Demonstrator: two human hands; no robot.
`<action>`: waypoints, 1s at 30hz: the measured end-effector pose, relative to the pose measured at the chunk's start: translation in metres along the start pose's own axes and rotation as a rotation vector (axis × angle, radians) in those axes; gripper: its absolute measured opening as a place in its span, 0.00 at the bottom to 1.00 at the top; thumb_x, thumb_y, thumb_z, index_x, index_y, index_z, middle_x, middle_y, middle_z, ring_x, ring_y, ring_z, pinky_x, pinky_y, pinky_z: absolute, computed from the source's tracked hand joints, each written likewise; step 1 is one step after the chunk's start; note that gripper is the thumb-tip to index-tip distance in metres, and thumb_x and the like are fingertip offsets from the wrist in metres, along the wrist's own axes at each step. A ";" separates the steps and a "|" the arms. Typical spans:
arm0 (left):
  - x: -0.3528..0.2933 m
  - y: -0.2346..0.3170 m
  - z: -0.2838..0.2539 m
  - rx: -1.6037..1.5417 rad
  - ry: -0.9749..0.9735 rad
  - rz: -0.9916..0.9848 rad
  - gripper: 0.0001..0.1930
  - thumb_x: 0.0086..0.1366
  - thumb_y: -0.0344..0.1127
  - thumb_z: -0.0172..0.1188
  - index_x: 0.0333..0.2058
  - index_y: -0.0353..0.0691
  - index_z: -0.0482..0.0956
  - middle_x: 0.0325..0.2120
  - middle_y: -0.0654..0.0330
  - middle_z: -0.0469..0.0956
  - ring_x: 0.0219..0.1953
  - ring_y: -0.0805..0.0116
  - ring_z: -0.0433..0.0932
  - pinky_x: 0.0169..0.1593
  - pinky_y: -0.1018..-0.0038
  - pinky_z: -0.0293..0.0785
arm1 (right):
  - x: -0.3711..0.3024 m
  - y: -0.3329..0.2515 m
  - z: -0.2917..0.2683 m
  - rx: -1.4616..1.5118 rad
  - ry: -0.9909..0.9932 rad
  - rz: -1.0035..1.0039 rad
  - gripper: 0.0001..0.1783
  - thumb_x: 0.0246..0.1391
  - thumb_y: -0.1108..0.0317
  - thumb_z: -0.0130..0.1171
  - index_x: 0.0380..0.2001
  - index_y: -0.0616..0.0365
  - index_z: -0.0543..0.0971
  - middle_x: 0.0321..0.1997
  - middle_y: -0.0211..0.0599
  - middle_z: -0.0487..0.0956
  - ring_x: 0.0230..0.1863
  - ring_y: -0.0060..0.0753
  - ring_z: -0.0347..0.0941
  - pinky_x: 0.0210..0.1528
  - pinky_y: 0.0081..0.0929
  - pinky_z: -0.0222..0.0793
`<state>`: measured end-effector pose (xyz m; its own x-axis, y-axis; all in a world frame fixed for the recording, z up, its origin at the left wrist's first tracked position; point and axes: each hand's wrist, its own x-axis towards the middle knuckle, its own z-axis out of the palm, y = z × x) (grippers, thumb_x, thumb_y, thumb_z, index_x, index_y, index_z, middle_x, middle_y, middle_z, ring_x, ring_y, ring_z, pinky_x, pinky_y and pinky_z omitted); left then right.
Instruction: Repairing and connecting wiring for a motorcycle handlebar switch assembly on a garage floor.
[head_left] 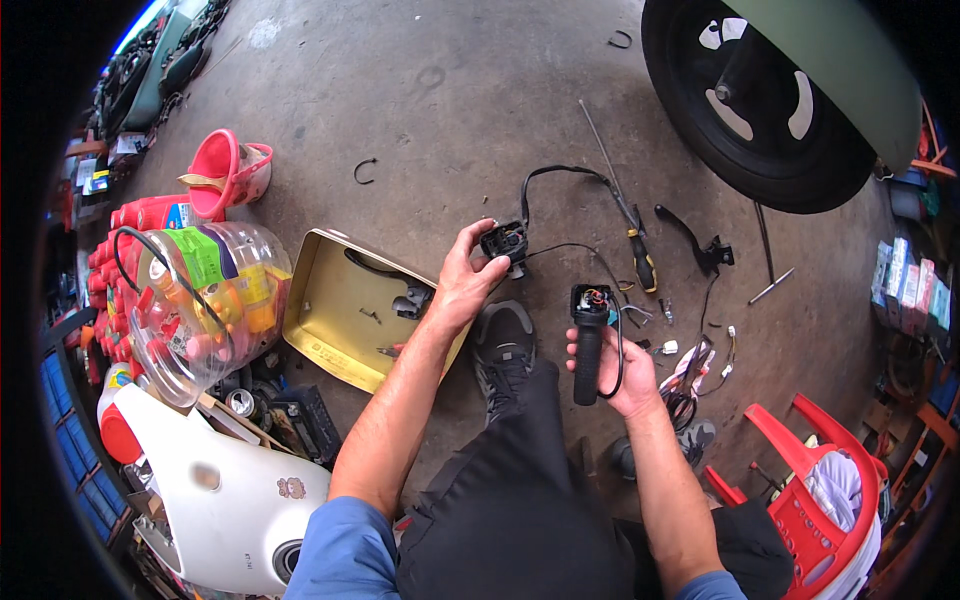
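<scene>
My left hand (pixel 466 282) is closed around a small black switch housing (pixel 506 240), its inside facing up, with a black cable looping away from it. My right hand (pixel 632 378) grips a black ribbed handlebar grip (pixel 588 362), held upright. At its top sits an opened switch housing (pixel 591 300) with colored wires showing. A black cable curves down from it beside my fingers. On the floor beyond lie a yellow-and-black screwdriver (pixel 643 262) and a black lever (pixel 700 247). Loose wires with white connectors (pixel 690 375) lie to the right of my right hand.
A yellow-lined tray (pixel 322 362) at left holds a black part and screws. Beyond it stand a clear plastic jug (pixel 190 330) and a pink bucket (pixel 222 165). A white panel (pixel 225 500) lies near left, a red chair (pixel 815 540) near right, a wheel (pixel 765 150) far right.
</scene>
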<state>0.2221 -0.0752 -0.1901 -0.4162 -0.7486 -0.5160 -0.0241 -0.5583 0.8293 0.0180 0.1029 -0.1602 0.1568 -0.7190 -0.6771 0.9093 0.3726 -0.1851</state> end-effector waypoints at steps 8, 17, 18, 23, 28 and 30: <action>0.001 -0.003 0.001 -0.006 0.000 0.016 0.30 0.61 0.23 0.57 0.60 0.38 0.58 0.57 0.55 0.63 0.45 0.70 0.76 0.44 0.78 0.74 | -0.006 0.001 -0.002 -0.128 0.049 -0.069 0.25 0.61 0.57 0.52 0.55 0.63 0.67 0.49 0.51 0.75 0.46 0.40 0.75 0.46 0.35 0.75; 0.002 -0.007 -0.002 -0.027 0.001 0.010 0.30 0.61 0.23 0.57 0.61 0.38 0.58 0.59 0.54 0.61 0.45 0.70 0.76 0.45 0.77 0.74 | -0.016 -0.011 -0.001 -0.139 0.110 -0.093 0.28 0.54 0.63 0.59 0.55 0.66 0.66 0.44 0.45 0.75 0.44 0.39 0.74 0.45 0.37 0.74; 0.002 -0.007 -0.002 -0.033 0.000 0.011 0.30 0.61 0.23 0.57 0.61 0.38 0.58 0.59 0.54 0.61 0.45 0.70 0.76 0.45 0.77 0.74 | -0.017 -0.014 -0.005 -0.144 0.113 -0.094 0.28 0.54 0.63 0.59 0.55 0.66 0.66 0.44 0.45 0.75 0.44 0.39 0.74 0.45 0.37 0.74; -0.001 -0.002 0.000 0.008 0.005 0.022 0.30 0.61 0.23 0.57 0.61 0.38 0.58 0.57 0.55 0.64 0.45 0.70 0.76 0.46 0.77 0.74 | -0.018 -0.021 -0.015 0.026 0.010 0.001 0.35 0.52 0.56 0.56 0.57 0.69 0.64 0.41 0.41 0.75 0.40 0.37 0.72 0.44 0.35 0.70; -0.003 0.002 0.002 0.007 0.004 -0.004 0.30 0.61 0.24 0.57 0.60 0.37 0.57 0.54 0.56 0.67 0.45 0.71 0.76 0.46 0.77 0.74 | -0.018 -0.021 -0.015 0.022 0.017 0.000 0.35 0.52 0.56 0.55 0.57 0.69 0.64 0.40 0.40 0.75 0.39 0.35 0.72 0.43 0.34 0.70; -0.003 0.002 0.002 0.005 0.004 0.000 0.30 0.61 0.24 0.57 0.60 0.37 0.57 0.53 0.56 0.68 0.45 0.71 0.76 0.46 0.77 0.74 | -0.018 -0.021 -0.015 0.005 0.023 -0.003 0.36 0.53 0.55 0.55 0.58 0.70 0.63 0.41 0.39 0.73 0.39 0.34 0.70 0.42 0.32 0.68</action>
<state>0.2214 -0.0733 -0.1865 -0.4130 -0.7499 -0.5168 -0.0290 -0.5564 0.8304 -0.0095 0.1173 -0.1550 0.1449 -0.7063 -0.6929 0.9119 0.3672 -0.1836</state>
